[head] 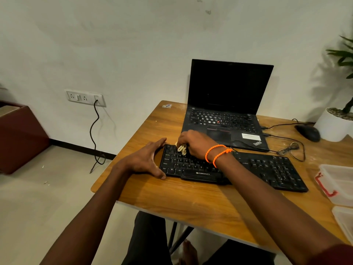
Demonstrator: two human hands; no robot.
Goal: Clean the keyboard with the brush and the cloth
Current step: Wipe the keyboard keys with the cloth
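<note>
nearest the camera, two bare forearms reach out over the near edge of a wooden table (191, 203), with dark trousers and a bare foot showing below it. the left hand (147, 159) lies at the left end of the black keyboard (267, 169), fingers straight and together along its far corner, thumb spread wide and resting at its near left corner, so the open hand brackets that end without curling round it. the keyboard sits across the middle of the table, slightly angled, with white lettering on its front edge. the right hand (194, 143), with two orange bands (217, 154) on its wrist, rests over the keyboard's upper left keys, its fingers curled tight round a small pale bundle (182, 148) that touches the keys; whether it is the cloth or the brush cannot be told. at the right edge of the table lie clear plastic containers (338, 180), one with a red clasp. beyond the keyboard stands an open black laptop (229, 104) with a dark screen, cables trailing from its right side toward a black mouse (308, 132). a white plant pot (332, 125) stands at the far right. on the wall at the left is a socket panel (86, 97) with a black cord hanging to the floor.
</note>
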